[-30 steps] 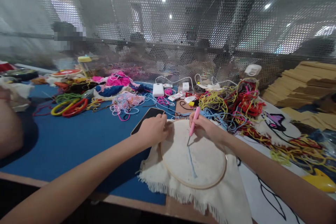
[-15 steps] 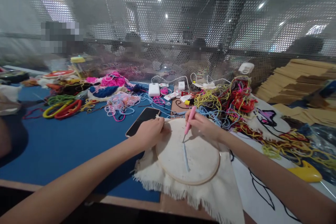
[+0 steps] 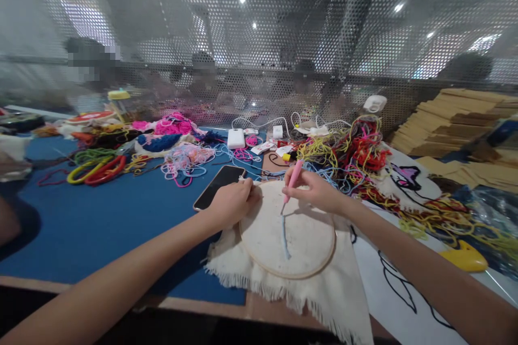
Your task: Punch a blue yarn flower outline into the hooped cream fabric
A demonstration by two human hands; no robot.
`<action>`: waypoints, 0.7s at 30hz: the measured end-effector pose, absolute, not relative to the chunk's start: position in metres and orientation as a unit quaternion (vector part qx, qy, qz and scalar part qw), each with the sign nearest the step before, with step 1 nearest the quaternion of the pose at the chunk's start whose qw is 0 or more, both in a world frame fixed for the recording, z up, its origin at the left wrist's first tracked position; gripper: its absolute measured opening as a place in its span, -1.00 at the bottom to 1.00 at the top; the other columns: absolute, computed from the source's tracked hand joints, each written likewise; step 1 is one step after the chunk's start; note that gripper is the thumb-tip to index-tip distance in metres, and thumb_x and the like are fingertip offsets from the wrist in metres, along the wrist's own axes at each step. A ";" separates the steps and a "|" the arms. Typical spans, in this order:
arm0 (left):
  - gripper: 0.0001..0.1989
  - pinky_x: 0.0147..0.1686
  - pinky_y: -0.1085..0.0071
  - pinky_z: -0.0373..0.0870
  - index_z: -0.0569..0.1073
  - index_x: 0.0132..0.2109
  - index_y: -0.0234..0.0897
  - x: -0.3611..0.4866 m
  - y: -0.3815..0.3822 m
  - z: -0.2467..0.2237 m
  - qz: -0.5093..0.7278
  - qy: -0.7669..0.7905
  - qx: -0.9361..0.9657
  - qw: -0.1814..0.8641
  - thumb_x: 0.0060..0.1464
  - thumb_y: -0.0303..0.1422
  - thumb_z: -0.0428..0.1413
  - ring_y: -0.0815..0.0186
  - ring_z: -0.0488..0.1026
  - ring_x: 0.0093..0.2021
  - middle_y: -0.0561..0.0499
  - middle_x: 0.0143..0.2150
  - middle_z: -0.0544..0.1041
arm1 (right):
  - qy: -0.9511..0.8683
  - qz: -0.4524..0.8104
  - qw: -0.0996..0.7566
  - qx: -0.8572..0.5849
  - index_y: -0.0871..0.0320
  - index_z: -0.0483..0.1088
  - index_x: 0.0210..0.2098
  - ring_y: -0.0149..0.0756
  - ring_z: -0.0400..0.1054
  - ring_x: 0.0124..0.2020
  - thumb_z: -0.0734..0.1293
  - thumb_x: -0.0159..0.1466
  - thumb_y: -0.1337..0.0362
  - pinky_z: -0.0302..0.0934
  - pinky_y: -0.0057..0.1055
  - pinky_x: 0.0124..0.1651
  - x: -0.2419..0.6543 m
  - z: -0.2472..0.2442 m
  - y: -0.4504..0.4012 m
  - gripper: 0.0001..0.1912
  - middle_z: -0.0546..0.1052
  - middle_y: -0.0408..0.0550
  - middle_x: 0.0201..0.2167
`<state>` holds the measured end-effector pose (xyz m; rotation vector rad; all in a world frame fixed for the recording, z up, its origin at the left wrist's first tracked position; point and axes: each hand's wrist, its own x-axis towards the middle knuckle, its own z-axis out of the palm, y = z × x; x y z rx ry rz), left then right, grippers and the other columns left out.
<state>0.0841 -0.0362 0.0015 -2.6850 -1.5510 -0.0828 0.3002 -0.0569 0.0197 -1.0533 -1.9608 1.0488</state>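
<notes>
Cream cloth is stretched in a round wooden hoop near the table's front edge. My left hand is closed on the hoop's upper left rim. In my right hand is a pink punch needle, held tilted, its metal tip at the cloth. A light blue yarn line runs down the cloth from just below the tip. Beside my left hand lies a dark phone.
Yarn heaps lie at the back left, with red scissors handles. More tangled yarn sits at the back right, before stacked brown envelopes. A yellow tool and drawn paper lie right. People sit behind the mesh screen.
The view has shifted slightly. My right hand and the pink punch needle have moved a little up along the cloth, and the blue line's upper end shows slightly higher.
</notes>
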 end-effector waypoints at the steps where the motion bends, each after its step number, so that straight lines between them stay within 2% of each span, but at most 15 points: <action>1: -0.69 -0.46 0.35 0.24 0.28 -0.23 -0.29 0.084 -0.036 0.001 -0.025 -0.499 -0.866 0.021 0.22 -0.18 -0.23 0.11 0.50 -0.29 -0.12 -0.28 0.54 | -0.748 0.400 0.346 -0.401 0.16 0.23 -0.36 -0.33 0.37 -0.35 0.32 0.18 0.22 0.22 -0.35 -0.21 0.302 0.022 -0.057 -0.83 0.37 -0.15 -0.43; 5: -0.71 -0.46 0.36 0.24 0.28 -0.22 -0.28 0.085 -0.037 0.002 -0.021 -0.497 -0.867 0.022 0.23 -0.22 -0.24 0.14 0.50 -0.30 -0.11 -0.28 0.54 | -0.733 0.405 0.388 -0.385 0.15 0.23 -0.36 -0.38 0.34 -0.37 0.33 0.17 0.22 0.19 -0.39 -0.24 0.310 0.028 -0.054 -0.82 0.30 -0.18 -0.42; 10: -0.71 -0.44 0.35 0.25 0.28 -0.21 -0.29 0.084 -0.036 0.003 -0.016 -0.500 -0.866 0.010 0.23 -0.25 -0.26 0.13 0.50 -0.29 -0.14 -0.28 0.54 | -0.689 0.481 0.412 -0.353 0.15 0.24 -0.37 -0.41 0.27 -0.42 0.36 0.13 0.26 0.15 -0.42 -0.29 0.325 0.043 -0.055 -0.81 0.30 -0.20 -0.47; 16: -0.71 -0.40 0.36 0.27 0.29 -0.19 -0.28 0.084 -0.037 0.007 -0.007 -0.512 -0.859 -0.006 0.23 -0.26 -0.26 0.15 0.50 -0.26 -0.13 -0.23 0.55 | -0.629 0.625 0.385 -0.255 0.12 0.23 -0.45 -0.42 0.19 -0.51 0.39 0.08 0.22 0.17 -0.31 -0.21 0.343 0.053 -0.059 -0.78 0.28 -0.24 -0.57; 21: -0.69 -0.41 0.34 0.28 0.31 -0.17 -0.24 0.084 -0.034 0.009 -0.009 -0.522 -0.853 -0.016 0.23 -0.25 -0.28 0.13 0.51 -0.27 -0.11 -0.21 0.55 | -0.629 0.647 0.301 -0.308 0.14 0.29 -0.40 -0.36 0.28 -0.42 0.39 0.08 0.26 0.18 -0.31 -0.17 0.331 0.029 -0.055 -0.82 0.36 -0.18 -0.51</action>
